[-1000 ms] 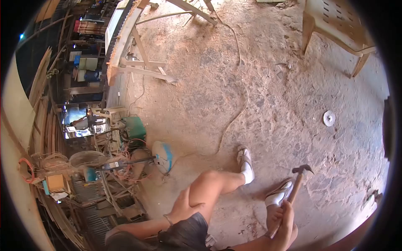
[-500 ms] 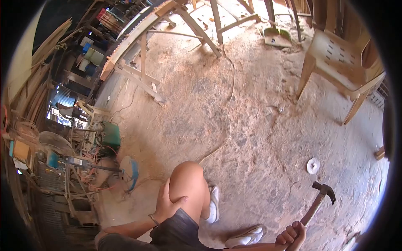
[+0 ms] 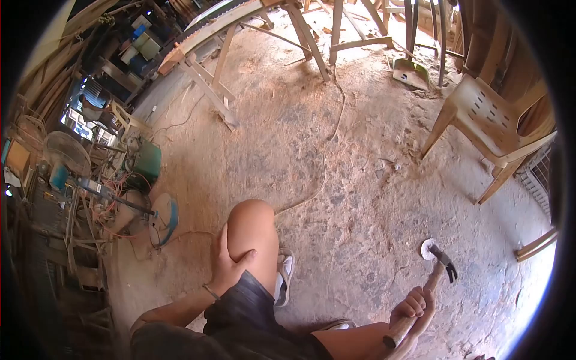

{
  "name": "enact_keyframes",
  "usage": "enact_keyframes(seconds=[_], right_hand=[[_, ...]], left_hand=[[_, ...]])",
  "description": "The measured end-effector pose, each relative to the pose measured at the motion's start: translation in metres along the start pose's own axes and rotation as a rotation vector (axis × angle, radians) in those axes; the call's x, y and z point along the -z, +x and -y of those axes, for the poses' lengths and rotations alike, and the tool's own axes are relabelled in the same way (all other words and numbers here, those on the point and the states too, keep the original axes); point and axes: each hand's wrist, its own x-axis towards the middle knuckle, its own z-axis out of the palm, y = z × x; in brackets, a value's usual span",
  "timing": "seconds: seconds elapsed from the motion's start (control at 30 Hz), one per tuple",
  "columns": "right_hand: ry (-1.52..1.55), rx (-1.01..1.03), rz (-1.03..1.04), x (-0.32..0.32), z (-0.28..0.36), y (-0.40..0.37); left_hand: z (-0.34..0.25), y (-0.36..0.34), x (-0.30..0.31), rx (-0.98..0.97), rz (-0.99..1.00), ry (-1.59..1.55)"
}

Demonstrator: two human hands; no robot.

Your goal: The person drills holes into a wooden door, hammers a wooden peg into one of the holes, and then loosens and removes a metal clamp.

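My right hand [image 3: 414, 307] is wrapped round the wooden handle of a claw hammer [image 3: 436, 277], its butt sticking out below my fist. The dark hammer head overlaps the edge of a pale round disc [image 3: 427, 248] on the dusty floor, with the claw pointing to the lower right. My left hand [image 3: 233, 269] clasps the side of my bent knee [image 3: 252, 225], thumb lying across the leg and the other fingers mostly hidden behind it.
A long cord [image 3: 327, 174] snakes over the concrete floor. To the right stands a plastic chair [image 3: 480, 114]; a dustpan [image 3: 411, 73] lies behind it. Wooden trestles [image 3: 300, 36] are ahead. At left are a fan [image 3: 66, 153], a green box [image 3: 147, 159] and tangled cables.
The hammer has moved up and left in view, its head now over the disc's edge. My left hand stays on my knee. The camera view has shifted.
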Motion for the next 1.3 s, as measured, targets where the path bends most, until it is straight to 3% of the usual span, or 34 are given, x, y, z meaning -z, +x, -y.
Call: enact_keyframes(seconds=[0.17, 0.4, 0.5, 0.63, 0.7, 0.77, 0.83, 0.87, 0.9, 0.93, 0.97, 1.03, 1.07, 1.1, 1.13, 1.2, 1.23, 1.3], right_hand=[[0.107, -0.084, -0.017, 0.004, -0.002, 0.007], [-0.063, -0.058, -0.130, 0.024, -0.002, 0.031], [-0.253, -0.049, -0.221, 0.022, -0.008, 0.033], [-0.721, 0.041, -0.539, -0.004, -0.037, 0.027], [-0.772, -0.037, -0.511, 0.003, -0.041, 0.025], [-0.947, -0.051, -0.750, 0.006, -0.055, 0.026], [-1.287, 0.035, -0.977, -0.002, -0.095, 0.024], [-1.390, 0.005, -1.125, -0.025, -0.127, 0.028], [-1.406, -0.166, -1.178, -0.051, -0.157, 0.021], [-0.999, -0.201, -1.071, -0.064, -0.185, 0.009], [-1.137, -0.251, -1.121, -0.106, -0.235, -0.001], [-1.473, -0.311, -1.166, -0.102, -0.276, -0.015], [-1.420, -0.483, -0.999, -0.182, -0.346, -0.011], [-1.261, -0.566, -0.924, -0.236, -0.393, -0.011], [-1.485, -0.458, -0.888, -0.281, -0.442, -0.005], [-1.944, -0.539, -0.743, -0.324, -0.493, 0.028], [-2.027, -0.495, -0.629, -0.376, -0.537, 0.042], [-2.385, -0.291, -0.406, -0.422, -0.588, 0.083]], left_hand=[[0.001, -0.008, 0.002, 0.055, -0.011, 0.019], [0.005, 0.000, 0.004, 0.036, -0.011, 0.046], [0.006, 0.017, 0.014, 0.079, 0.046, 0.050], [-0.002, 0.062, 0.048, 0.057, 0.209, 0.117], [0.002, 0.081, 0.067, 0.139, 0.327, 0.148], [0.004, 0.100, 0.088, 0.241, 0.460, 0.137], [-0.005, 0.113, 0.117, 0.364, 0.600, 0.168], [-0.003, 0.119, 0.124, 0.389, 0.623, 0.157], [0.003, 0.130, 0.137, 0.403, 0.645, 0.158], [0.001, 0.132, 0.158, 0.499, 0.655, 0.019], [-0.001, 0.137, 0.178, 0.588, 0.653, -0.129], [0.002, 0.143, 0.206, 0.763, 0.693, -0.270], [0.007, 0.136, 0.217, 0.857, 0.745, -0.255], [0.010, 0.131, 0.229, 0.834, 0.807, -0.267], [0.013, 0.126, 0.238, 0.809, 0.868, -0.275], [0.032, 0.117, 0.249, 0.740, 0.944, -0.309], [0.048, 0.112, 0.249, 0.698, 0.964, -0.339], [0.058, 0.115, 0.265, 0.669, 0.896, -0.372]])
